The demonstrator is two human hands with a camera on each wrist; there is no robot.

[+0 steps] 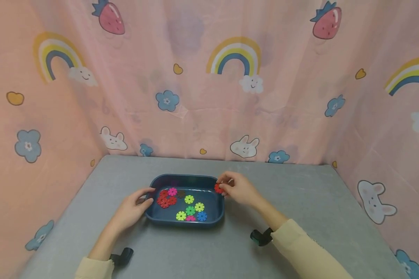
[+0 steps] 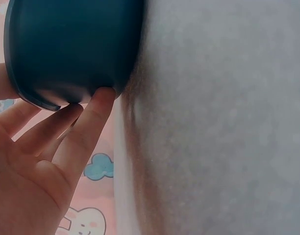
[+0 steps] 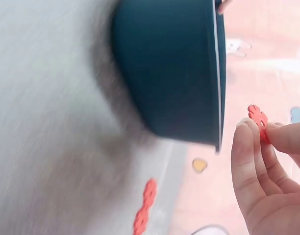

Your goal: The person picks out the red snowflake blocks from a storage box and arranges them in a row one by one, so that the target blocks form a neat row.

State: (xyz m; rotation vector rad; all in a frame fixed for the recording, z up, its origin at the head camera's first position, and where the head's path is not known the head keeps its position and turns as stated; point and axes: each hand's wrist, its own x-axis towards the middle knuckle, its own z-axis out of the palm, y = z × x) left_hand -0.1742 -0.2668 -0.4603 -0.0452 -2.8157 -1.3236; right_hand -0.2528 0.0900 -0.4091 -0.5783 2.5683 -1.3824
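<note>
A dark blue plastic tray (image 1: pixel 185 224) stands on the grey table, with several flower-shaped interlocking discs lying in it. Red discs (image 1: pixel 165 202) cluster at its left with a pink disc (image 1: pixel 172 192) and a dark brown one (image 1: pixel 181 194). Yellow discs (image 1: pixel 199 207), a green disc (image 1: pixel 190 210) and a blue disc (image 1: pixel 201 216) lie towards the right front. My left hand (image 1: pixel 132 209) holds the tray's left end, fingers against the outer wall (image 2: pixel 76 58). Over the right rim, my right hand (image 1: pixel 241 189) pinches a red disc (image 3: pixel 258 120) between thumb and fingers.
More red discs (image 3: pixel 144 208) rest on the table outside the tray, seen in the right wrist view; the right hand hides that spot in the head view. A pink patterned curtain (image 1: pixel 195 128) borders the grey table (image 1: pixel 202 252) at the back and sides.
</note>
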